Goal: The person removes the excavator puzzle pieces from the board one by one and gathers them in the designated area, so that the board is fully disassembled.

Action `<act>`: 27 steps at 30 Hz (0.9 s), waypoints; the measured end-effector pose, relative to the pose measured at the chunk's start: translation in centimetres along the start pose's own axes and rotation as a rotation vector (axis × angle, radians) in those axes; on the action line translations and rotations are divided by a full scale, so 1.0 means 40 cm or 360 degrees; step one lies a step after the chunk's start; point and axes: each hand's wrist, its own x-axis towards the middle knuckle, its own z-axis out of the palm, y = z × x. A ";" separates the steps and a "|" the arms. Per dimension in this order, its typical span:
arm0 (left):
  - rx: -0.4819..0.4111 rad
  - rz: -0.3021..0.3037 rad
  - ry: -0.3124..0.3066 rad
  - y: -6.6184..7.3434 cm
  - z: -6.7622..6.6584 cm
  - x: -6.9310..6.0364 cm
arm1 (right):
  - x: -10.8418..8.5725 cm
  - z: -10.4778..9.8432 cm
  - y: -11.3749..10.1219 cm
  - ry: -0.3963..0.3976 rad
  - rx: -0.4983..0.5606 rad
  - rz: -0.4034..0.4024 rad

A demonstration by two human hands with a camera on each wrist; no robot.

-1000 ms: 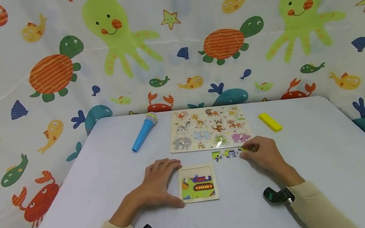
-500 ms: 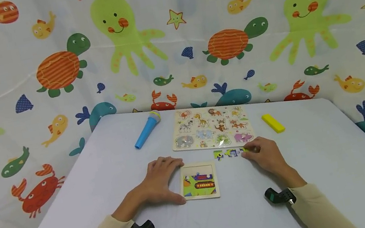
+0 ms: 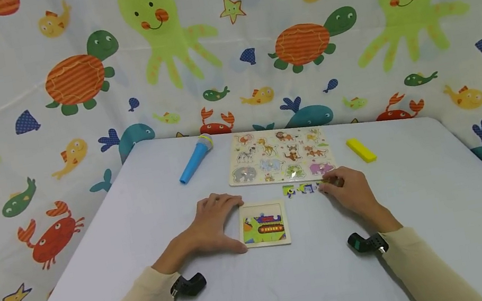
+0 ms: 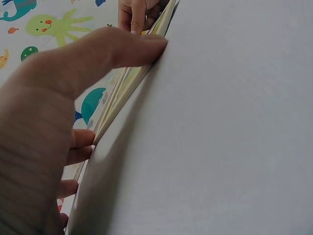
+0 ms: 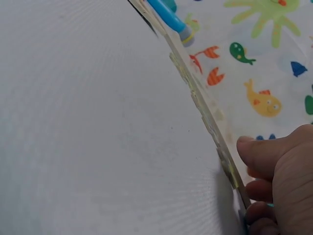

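Puzzle frame [image 3: 263, 209], head view: lower part filled with a tracked-vehicle picture, top strip bare — apparently part done.
Loose pieces [image 3: 307, 189]: lined up beyond the frame's upper right corner, left to fit.
Left hand [image 4: 51, 98], left wrist view: spread wide, touching the frame's left side.
Right hand [image 5: 288, 171], right wrist view: fingers curled at the row's end — pinch or mere touch, cannot tell.

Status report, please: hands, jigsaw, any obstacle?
Left hand touching jigsaw frame; right hand at rightmost loose piece, grip unclear. Frame's top unfilled. Animal puzzle board just beyond, not in way.
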 end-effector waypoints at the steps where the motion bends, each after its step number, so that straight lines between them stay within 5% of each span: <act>1: -0.0005 0.0006 0.0007 -0.001 0.001 0.003 | 0.002 -0.002 0.000 0.0015 0.0001 -0.0003; 7: 0.0001 0.0004 -0.0010 -0.010 0.008 0.008 | 0.006 0.006 -0.030 0.0023 0.0063 -0.0053; 13: -0.0009 0.0015 -0.0005 -0.013 0.004 0.006 | -0.003 0.041 -0.142 -0.0019 0.0227 -0.0252; 19: -0.0008 0.0034 0.0002 -0.016 -0.002 0.013 | -0.027 0.083 -0.260 -0.0260 0.0312 -0.0451; 27: -0.0024 0.0029 -0.0004 -0.016 -0.001 0.008 | -0.041 0.129 -0.322 -0.0592 0.0326 -0.0377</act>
